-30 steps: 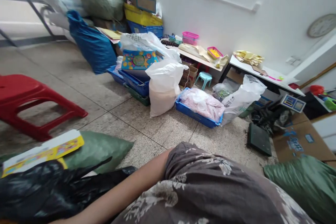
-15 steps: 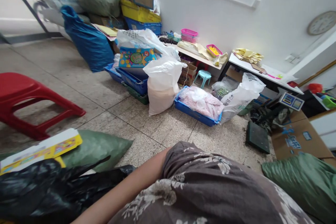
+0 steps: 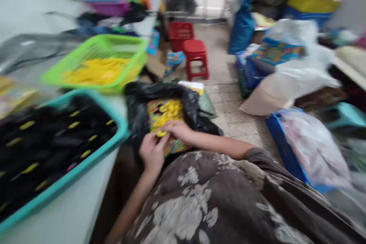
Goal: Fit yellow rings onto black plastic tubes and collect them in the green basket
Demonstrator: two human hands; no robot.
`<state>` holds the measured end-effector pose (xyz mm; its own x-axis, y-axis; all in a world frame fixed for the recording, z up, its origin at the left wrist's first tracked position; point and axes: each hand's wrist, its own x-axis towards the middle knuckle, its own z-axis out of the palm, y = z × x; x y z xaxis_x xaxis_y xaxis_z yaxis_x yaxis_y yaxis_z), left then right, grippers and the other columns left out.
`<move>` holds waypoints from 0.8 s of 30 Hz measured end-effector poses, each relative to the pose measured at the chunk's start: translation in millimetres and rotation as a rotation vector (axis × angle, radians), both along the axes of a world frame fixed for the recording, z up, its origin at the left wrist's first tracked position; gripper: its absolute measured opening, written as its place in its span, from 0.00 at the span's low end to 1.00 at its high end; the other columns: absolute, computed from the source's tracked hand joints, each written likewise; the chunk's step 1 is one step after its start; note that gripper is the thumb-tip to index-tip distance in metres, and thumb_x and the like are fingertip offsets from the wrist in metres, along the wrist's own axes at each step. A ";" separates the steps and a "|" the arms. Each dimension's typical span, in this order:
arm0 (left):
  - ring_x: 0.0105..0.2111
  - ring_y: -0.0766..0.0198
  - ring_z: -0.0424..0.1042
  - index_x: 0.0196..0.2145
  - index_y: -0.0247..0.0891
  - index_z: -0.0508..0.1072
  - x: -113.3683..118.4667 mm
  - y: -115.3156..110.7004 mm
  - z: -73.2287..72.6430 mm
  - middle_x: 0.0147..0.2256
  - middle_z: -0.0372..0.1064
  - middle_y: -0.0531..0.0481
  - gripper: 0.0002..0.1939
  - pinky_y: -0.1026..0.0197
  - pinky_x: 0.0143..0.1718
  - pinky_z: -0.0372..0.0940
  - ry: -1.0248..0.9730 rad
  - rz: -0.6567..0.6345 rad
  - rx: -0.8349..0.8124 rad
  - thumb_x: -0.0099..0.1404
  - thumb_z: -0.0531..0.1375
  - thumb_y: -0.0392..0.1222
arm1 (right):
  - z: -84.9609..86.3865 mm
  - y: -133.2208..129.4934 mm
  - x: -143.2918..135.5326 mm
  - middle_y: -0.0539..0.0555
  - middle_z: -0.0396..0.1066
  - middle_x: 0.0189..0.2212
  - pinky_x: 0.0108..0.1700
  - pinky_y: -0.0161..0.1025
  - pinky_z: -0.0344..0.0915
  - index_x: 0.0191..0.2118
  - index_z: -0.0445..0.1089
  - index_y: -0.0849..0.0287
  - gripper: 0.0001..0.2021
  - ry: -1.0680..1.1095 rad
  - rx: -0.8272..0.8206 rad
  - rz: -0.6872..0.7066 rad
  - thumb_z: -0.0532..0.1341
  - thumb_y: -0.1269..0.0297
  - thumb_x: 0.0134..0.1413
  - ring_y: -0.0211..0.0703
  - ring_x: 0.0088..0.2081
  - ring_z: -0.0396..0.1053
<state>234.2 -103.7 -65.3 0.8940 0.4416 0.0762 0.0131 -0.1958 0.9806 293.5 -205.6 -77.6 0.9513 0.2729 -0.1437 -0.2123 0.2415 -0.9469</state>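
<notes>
Turning my head away from the white bag point(image 3: 274, 97) and the blue crate point(image 3: 286, 148), which then lay at the right side of my view, I brought both hands into sight; a moment earlier I had seen only one bare arm and no hand at all. This meant that the work was no longer hidden from me, and I could guide it by eye. My left hand point(image 3: 151, 150) and my right hand point(image 3: 180, 129) met over the black bag point(image 3: 137, 110), with the fingers of both drawn narrow around one small yellow piece point(image 3: 161, 134). Which hand held it more firmly, I could not tell. The piece was between the two hands, at the near side of a yellow pile point(image 3: 171, 108), which lay on a colourful surface point(image 3: 175, 146) within the bag. It was bright yellow and seemed of the same kind as those in the pile, but the blur did not let me see its exact shape. The surface was speckled with many colours; whether it was a sheet or a box, I could not say. On my left, the green basket point(image 3: 134, 66) held more yellow things, and the teal tray point(image 3: 121, 122), on the white table point(image 3: 110, 164), was full of black things with yellow marks.
</notes>
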 end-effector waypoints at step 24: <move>0.17 0.74 0.59 0.32 0.42 0.62 -14.8 -4.9 -11.4 0.22 0.60 0.60 0.30 0.67 0.17 0.49 0.072 -0.121 -0.497 0.60 0.68 0.69 | 4.1 -3.4 -13.5 0.44 0.65 0.17 0.20 0.36 0.49 0.24 0.69 0.54 0.13 0.115 -0.025 -0.003 0.70 0.53 0.34 0.33 0.17 0.56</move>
